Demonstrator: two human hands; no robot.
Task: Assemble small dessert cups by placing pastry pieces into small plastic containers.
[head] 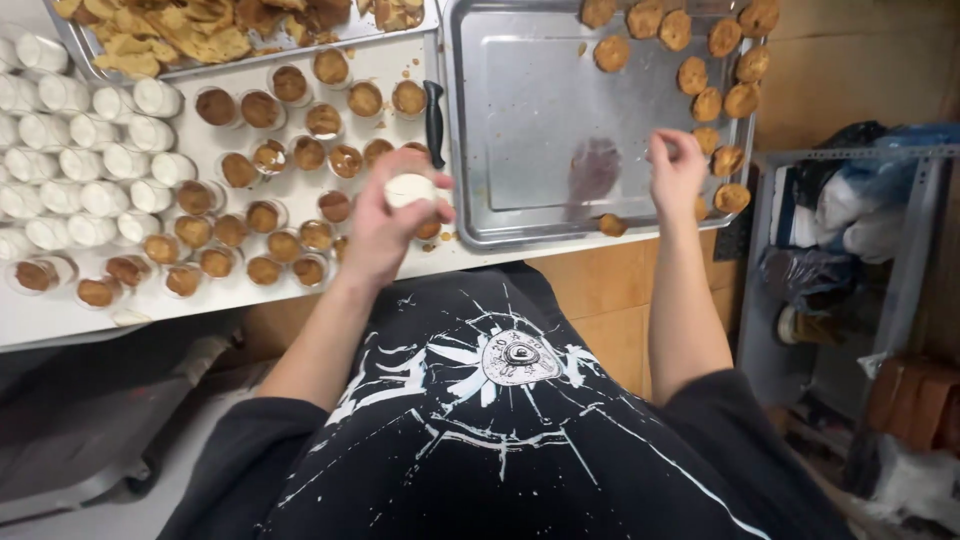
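Observation:
My left hand [385, 225] grips a small cup with a white lid [410, 188], held above the front edge of the white table [60, 310]. My right hand [678, 170] hovers over the right part of a large metal baking tray [520, 100], fingers curled together, near the round brown cookies [708, 103] lined along the tray's right side. Whether it pinches anything is hidden. One cookie [612, 225] lies at the tray's front edge.
Several open cups filled with brown cookie [290, 160] cover the table's middle. Lidded white cups [90, 150] fill the left. A second tray of broken pastry pieces [200, 35] sits at the back. A black-handled knife [434, 120] lies between the trays. A metal shelf with bags [860, 210] stands at right.

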